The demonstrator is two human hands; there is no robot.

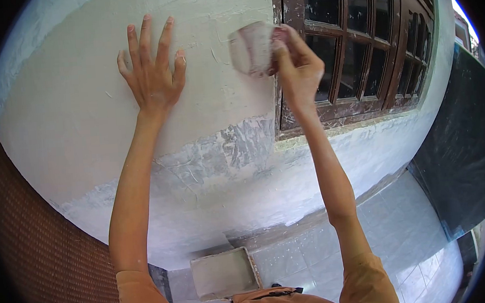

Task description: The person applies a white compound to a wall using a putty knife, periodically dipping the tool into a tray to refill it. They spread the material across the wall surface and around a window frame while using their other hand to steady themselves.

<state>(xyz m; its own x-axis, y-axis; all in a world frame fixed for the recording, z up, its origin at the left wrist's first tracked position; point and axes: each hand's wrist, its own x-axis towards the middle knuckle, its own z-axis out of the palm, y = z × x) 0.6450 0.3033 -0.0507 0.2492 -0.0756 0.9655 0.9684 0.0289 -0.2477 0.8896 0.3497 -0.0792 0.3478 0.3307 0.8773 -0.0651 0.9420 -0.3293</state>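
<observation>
My left hand [155, 82] rests on the plastered wall [79, 117] with its fingers spread and nothing in it. My right hand [301, 64] grips a putty scraper [252, 48] by its reddish-brown handle. The broad blade is coated in pale putty and lies over the wall just left of the window frame, slightly blurred. Fresh, smooth putty covers the upper wall, with thin ridges and streaks on it. Below, a rough grey patch [245, 143] shows older paint.
A brown wooden window [352, 42] with glass panes borders the work area on the right. On the tiled floor [282, 260] stands a shallow tray [223, 275] of pale putty. A woven brown screen [49, 263] is at left, a dark panel [456, 144] at right.
</observation>
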